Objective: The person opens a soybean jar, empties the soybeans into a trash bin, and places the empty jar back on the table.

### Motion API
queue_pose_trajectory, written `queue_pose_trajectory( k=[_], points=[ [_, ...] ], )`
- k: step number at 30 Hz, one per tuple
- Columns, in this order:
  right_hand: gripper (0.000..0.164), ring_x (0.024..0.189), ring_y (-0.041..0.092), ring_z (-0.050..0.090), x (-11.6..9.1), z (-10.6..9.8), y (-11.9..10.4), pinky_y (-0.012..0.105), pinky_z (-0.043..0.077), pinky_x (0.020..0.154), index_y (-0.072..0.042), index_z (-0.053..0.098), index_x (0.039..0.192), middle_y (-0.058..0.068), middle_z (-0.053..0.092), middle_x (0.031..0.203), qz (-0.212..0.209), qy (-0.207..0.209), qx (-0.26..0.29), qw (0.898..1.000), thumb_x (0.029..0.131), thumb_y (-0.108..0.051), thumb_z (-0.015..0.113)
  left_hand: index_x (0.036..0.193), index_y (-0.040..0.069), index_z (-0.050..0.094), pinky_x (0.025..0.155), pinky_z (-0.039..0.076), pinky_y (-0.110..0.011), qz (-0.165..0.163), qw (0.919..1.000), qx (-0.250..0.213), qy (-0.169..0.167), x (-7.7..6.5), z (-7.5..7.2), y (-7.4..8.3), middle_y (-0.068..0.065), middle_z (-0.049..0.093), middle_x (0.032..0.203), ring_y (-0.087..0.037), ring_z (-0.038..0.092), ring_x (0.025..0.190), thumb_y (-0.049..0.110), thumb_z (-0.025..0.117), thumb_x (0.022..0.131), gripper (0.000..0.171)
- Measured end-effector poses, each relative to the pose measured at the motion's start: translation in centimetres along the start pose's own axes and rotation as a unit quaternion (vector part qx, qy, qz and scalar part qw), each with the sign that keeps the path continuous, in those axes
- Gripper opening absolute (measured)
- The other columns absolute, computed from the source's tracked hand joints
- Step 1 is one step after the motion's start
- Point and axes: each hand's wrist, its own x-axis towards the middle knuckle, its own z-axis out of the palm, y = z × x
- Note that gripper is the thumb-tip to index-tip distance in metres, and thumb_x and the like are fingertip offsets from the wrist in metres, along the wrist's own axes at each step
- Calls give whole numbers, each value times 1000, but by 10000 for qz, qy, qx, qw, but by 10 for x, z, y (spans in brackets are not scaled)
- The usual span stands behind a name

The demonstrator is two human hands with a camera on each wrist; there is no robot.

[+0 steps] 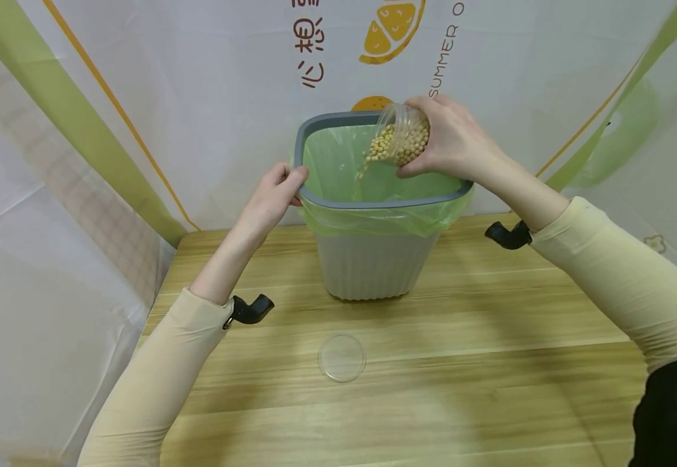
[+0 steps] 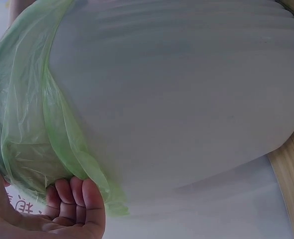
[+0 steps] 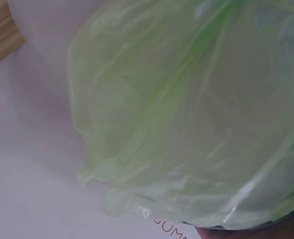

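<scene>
My right hand (image 1: 454,137) grips a clear plastic jar (image 1: 398,115), tipped with its mouth to the left over a trash can. Round pale-yellow soybeans (image 1: 413,139) fill much of the jar, and some spill from its mouth. The grey trash can (image 1: 376,263) stands upright, lined with a green plastic bag (image 1: 338,155) folded over its dark grey rim (image 1: 385,205). At the left of that rim, my left hand (image 1: 274,194) holds on, thumb on top. In the left wrist view, the fingers (image 2: 92,199) curl under the bag's edge. The jar is hidden in the right wrist view.
A clear round lid (image 1: 342,358) lies flat on the wooden table (image 1: 461,363) in front of the trash can. Behind it hangs a white curtain (image 1: 216,97) printed with oranges and lettering. Black wrist mounts (image 1: 251,309) stick out from both sleeves.
</scene>
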Motion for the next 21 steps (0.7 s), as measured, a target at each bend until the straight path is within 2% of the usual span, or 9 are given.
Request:
queue_pose_trajectory(
  k=[8, 21],
  points=[
    [110, 134, 41, 50, 2, 0, 1, 64, 45, 110, -12, 38, 157, 20, 51, 150, -39, -25, -49, 10000, 66, -33, 95, 94, 12, 47, 100, 50, -38, -27, 10000, 41, -28, -1, 0, 0, 0, 54, 97, -19, 59, 95, 43, 45, 105, 33],
    [111, 130, 39, 51, 3, -2, -2, 63, 46, 107, -19, 36, 159, 17, 53, 147, -16, -75, -102, 9999, 66, -33, 95, 92, 12, 45, 104, 50, -44, 71, 9999, 17, -94, 0, -1, -2, -1, 50, 93, -21, 58, 97, 45, 44, 105, 35]
  ],
)
